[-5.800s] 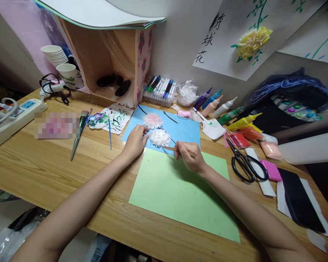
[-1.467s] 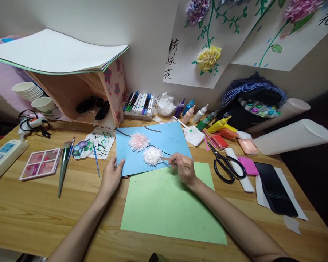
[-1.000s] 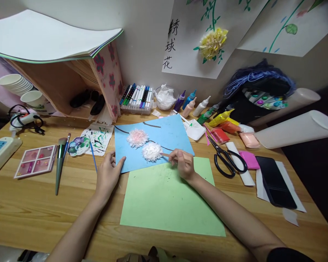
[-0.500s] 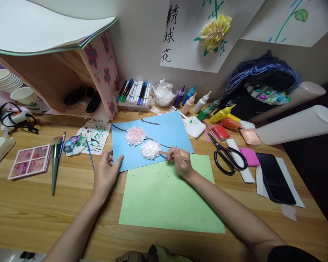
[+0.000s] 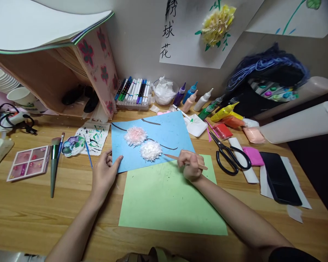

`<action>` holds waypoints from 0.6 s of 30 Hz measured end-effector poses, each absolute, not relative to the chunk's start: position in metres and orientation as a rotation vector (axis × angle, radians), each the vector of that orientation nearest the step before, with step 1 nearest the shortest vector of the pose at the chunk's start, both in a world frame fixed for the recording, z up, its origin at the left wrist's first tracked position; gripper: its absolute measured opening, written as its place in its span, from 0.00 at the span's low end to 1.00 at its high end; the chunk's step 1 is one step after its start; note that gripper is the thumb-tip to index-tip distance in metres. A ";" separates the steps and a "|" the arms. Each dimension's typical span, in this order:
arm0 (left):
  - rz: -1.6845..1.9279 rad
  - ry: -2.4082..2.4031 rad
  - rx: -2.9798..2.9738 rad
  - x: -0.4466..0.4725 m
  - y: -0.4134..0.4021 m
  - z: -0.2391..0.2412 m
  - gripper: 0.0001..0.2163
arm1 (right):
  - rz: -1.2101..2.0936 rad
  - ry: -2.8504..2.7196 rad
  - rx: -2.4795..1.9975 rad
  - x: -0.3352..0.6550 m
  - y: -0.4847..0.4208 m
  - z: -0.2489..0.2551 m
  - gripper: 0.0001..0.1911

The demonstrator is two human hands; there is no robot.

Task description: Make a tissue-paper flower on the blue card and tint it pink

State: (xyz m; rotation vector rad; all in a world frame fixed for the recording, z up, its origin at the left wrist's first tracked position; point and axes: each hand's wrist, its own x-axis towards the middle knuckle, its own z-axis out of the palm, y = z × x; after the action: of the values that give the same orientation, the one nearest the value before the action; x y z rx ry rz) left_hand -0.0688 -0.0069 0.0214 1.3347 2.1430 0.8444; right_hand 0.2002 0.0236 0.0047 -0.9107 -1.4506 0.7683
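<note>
A sheet of blue paper [image 5: 171, 127] lies at a slant over a green sheet [image 5: 153, 203]. It bears a fluffy pink flower [image 5: 136, 135], a fluffy white flower [image 5: 151, 150] and dark curved lines. My left hand [image 5: 106, 171] grips the blue sheet's lower left corner, thumb on top and fingers curled at the edge. In my right hand [image 5: 191, 165], closed over the lower right part of the sheet, is a thin wooden pencil [image 5: 171, 156]. Its pointed tip is just right of the white flower, apart from it.
Black-handled scissors [image 5: 229, 154] and a phone [image 5: 281, 178] lie to the right. Paint bottles [image 5: 203, 100], markers [image 5: 133, 92] and a bowl of white tissue [image 5: 165, 91] line the back. Brushes [image 5: 54, 163] and a palette box [image 5: 30, 163] are on the left.
My right hand has moved right and slightly down, drawing the pencil's tip away from the white flower's edge. My left hand stays at the blue sheet's corner. The view has shifted slightly.
</note>
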 end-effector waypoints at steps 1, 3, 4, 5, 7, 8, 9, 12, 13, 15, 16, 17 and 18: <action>0.850 2.144 1.328 -0.069 -0.007 0.021 0.22 | 0.789 -1.422 -0.916 0.201 0.024 0.004 0.30; 0.855 2.141 1.311 -0.070 -0.006 0.019 0.23 | 0.834 -1.391 -0.948 0.202 0.026 0.002 0.30; 0.858 2.141 1.298 -0.071 -0.006 0.018 0.23 | 0.853 -1.387 -0.972 0.201 0.028 0.001 0.30; 0.861 2.140 1.283 -0.071 -0.006 0.017 0.23 | 0.870 -1.389 -0.998 0.201 0.029 0.000 0.30; 0.862 2.132 1.257 -0.072 -0.005 0.016 0.24 | 0.899 -1.413 -1.035 0.200 0.032 -0.001 0.30; 0.865 2.127 1.249 -0.072 -0.005 0.016 0.24 | 0.910 -1.433 -1.042 0.199 0.032 -0.001 0.30; 0.868 2.121 1.242 -0.073 -0.005 0.015 0.24 | 0.917 -1.456 -1.044 0.199 0.033 -0.002 0.29; 0.867 2.113 1.236 -0.073 -0.005 0.014 0.24 | 0.928 -1.534 -1.052 0.199 0.034 0.000 0.28; 0.867 2.117 1.236 -0.073 -0.005 0.014 0.24 | 0.934 -1.558 -1.057 0.199 0.035 0.000 0.27; 0.863 2.118 1.233 -0.074 -0.006 0.014 0.24 | 0.950 -1.599 -1.061 0.199 0.035 0.001 0.26; 0.861 2.119 1.233 -0.074 -0.006 0.014 0.24 | 0.959 -1.610 -1.057 0.199 0.036 0.002 0.26; 0.859 2.123 1.232 -0.074 -0.006 0.014 0.25 | 0.965 -1.612 -1.048 0.199 0.036 0.002 0.25; 0.852 2.129 1.230 -0.074 -0.006 0.014 0.24 | 0.970 -1.609 -1.039 0.199 0.036 0.001 0.25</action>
State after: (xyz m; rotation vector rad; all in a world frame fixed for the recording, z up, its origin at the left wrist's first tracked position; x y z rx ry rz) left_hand -0.0737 -0.0063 0.0141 1.2299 2.1286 0.8525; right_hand 0.1992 0.0363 0.0015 -1.0390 -1.6092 0.9699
